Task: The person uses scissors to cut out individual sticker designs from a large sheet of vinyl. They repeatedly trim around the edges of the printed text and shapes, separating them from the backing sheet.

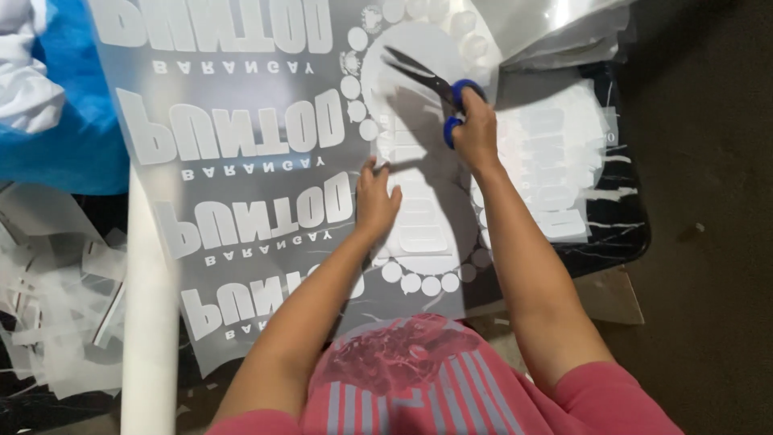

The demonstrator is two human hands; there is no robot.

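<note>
Looking down from the head camera, I see nearest me a pink shirt (403, 379) with a dark print and pale stripes, at six o'clock. Both bare forearms reach away from it toward twelve. My left hand (376, 197) lies flat, palm down with the fingers spread a little, pressing on a clear printed sheet (266, 161); it grips nothing. That sheet covers the middle of the view and carries rows of white mirrored lettering, with a ring of white dots around a round design at about one o'clock from the left hand. A white roll (149, 322) runs along the sheet's edge at eight o'clock. Scraps of cut film (56, 290) lie piled at nine o'clock beyond the roll.

Farther out, my right hand (475, 129) is closed through the blue handles of a pair of scissors (427, 80), at one o'clock from the left hand. Their dark blades stand apart and point toward eleven o'clock, over the sheet inside the ring of dots. At three o'clock from that hand more white-printed film (555, 161) lies on a dark table (620, 234). A blue cloth (72, 121) sits at ten o'clock.
</note>
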